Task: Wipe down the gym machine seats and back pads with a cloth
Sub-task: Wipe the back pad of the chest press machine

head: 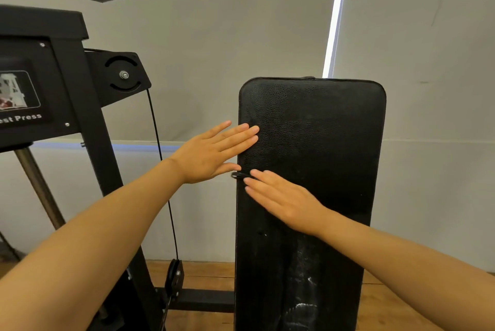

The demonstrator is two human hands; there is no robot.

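Observation:
A tall black padded back pad stands upright in the middle right of the view. My left hand reaches in from the left with straight fingers, its fingertips touching the pad's left edge. My right hand lies flat on the pad just below, fingers straight and pointing left toward a small black loop at the pad's left edge. Neither hand holds anything. No cloth is in view. Whitish smears show on the lower part of the pad.
The black chest press frame with a label plate stands at left. A thin cable runs down to a pulley near the wooden floor. A grey wall and blinds lie behind.

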